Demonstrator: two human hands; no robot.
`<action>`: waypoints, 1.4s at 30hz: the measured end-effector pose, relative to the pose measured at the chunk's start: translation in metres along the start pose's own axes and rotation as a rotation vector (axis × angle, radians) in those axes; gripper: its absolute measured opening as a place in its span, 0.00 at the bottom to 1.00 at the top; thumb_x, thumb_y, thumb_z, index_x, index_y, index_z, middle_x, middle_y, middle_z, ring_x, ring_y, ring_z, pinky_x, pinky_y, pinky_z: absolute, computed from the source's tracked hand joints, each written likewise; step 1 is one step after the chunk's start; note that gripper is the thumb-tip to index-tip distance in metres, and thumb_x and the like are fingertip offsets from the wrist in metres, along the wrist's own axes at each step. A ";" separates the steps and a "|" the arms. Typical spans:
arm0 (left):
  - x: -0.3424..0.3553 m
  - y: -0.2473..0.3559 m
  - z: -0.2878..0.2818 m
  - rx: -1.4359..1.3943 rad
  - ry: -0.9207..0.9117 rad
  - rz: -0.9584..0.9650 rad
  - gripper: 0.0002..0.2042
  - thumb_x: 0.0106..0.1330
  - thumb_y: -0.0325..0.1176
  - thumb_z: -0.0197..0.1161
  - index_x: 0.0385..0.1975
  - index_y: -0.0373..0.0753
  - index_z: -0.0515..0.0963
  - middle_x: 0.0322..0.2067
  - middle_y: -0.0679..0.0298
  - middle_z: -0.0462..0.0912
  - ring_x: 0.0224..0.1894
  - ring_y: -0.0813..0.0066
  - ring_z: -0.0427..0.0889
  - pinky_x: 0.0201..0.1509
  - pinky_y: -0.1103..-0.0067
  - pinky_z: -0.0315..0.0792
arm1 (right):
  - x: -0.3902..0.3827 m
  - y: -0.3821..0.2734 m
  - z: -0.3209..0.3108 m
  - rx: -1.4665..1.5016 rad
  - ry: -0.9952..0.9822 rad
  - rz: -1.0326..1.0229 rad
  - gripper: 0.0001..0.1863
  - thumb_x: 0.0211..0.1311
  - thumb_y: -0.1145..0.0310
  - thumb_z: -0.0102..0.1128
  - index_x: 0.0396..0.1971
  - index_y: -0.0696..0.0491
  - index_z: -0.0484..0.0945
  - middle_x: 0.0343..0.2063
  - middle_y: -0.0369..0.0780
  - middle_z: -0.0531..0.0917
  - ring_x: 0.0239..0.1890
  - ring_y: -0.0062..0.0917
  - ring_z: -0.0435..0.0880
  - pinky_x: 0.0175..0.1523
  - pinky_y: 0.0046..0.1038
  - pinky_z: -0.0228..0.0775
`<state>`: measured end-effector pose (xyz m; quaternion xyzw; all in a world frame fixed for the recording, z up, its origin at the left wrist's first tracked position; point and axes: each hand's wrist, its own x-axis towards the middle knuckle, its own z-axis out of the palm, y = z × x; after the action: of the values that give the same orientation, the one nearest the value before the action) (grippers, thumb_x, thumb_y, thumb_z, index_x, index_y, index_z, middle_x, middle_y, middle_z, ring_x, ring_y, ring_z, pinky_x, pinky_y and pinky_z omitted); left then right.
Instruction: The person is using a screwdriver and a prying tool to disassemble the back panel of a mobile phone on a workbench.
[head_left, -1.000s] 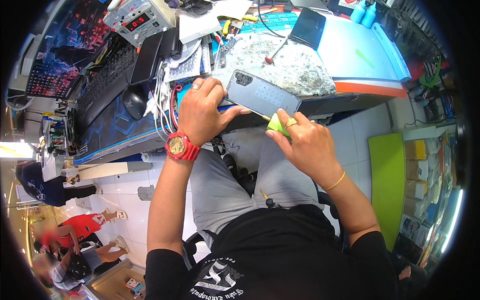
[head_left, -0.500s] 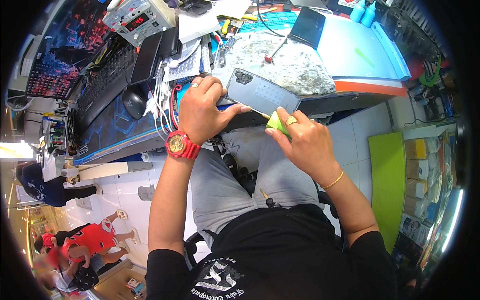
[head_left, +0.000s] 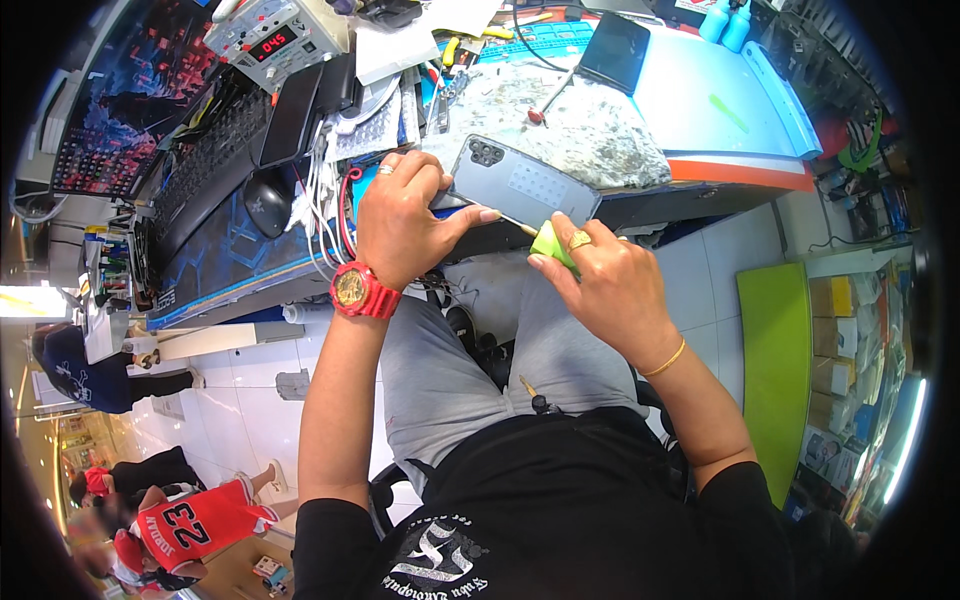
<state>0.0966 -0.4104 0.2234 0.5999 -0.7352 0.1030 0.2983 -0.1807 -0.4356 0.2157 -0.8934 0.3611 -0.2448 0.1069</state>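
Note:
A grey-blue smartphone (head_left: 528,178) lies back side up at the bench's front edge, its cluster of camera lenses toward the upper left. My left hand (head_left: 405,215), red watch on the wrist, grips the phone's left end, its thumb stretched along the near long side. Between thumb and fingers, my right hand (head_left: 605,285) pinches a bright green tool (head_left: 549,242). A thin pale tip from this tool points left at the phone's near edge, by my left thumb. Whether the tip enters the seam is too small to tell.
Behind the phone is a stained pale work mat (head_left: 560,130) with a red-tipped tool (head_left: 537,116). A dark phone (head_left: 615,52) lies farther back. At left sit a mouse (head_left: 267,205), another phone (head_left: 292,115), cables and a power supply (head_left: 275,45). People stand at far left.
My hands, the phone and the green tool stay almost in place. At lower left, a person in red has moved and turned.

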 end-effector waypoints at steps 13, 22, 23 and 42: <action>-0.001 0.002 -0.002 -0.031 -0.028 -0.044 0.26 0.48 0.46 0.91 0.33 0.32 0.85 0.39 0.58 0.87 0.44 0.55 0.85 0.49 0.65 0.80 | 0.001 0.000 0.001 0.005 -0.011 0.008 0.27 0.72 0.52 0.76 0.61 0.57 0.87 0.31 0.44 0.85 0.28 0.39 0.90 0.33 0.39 0.82; -0.001 0.001 0.000 -0.021 -0.011 -0.053 0.27 0.48 0.51 0.91 0.31 0.33 0.85 0.38 0.59 0.86 0.43 0.56 0.85 0.48 0.65 0.80 | 0.002 -0.001 0.004 0.000 0.008 0.000 0.27 0.72 0.52 0.75 0.61 0.57 0.87 0.31 0.43 0.85 0.28 0.39 0.90 0.32 0.39 0.82; -0.001 0.002 -0.001 -0.031 -0.016 -0.059 0.27 0.48 0.48 0.91 0.32 0.32 0.86 0.39 0.58 0.87 0.43 0.55 0.85 0.49 0.65 0.80 | 0.002 -0.001 0.004 -0.001 0.009 0.000 0.27 0.72 0.52 0.75 0.61 0.57 0.87 0.31 0.43 0.85 0.28 0.39 0.90 0.32 0.38 0.82; -0.002 0.000 0.001 -0.062 -0.021 -0.086 0.25 0.48 0.44 0.91 0.34 0.32 0.86 0.40 0.58 0.88 0.45 0.57 0.85 0.51 0.66 0.79 | 0.000 -0.001 0.000 -0.011 -0.011 0.003 0.27 0.72 0.52 0.76 0.61 0.57 0.87 0.32 0.44 0.85 0.28 0.39 0.90 0.32 0.39 0.82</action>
<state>0.0965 -0.4089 0.2217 0.6224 -0.7148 0.0609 0.3132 -0.1795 -0.4350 0.2161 -0.8948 0.3633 -0.2377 0.1043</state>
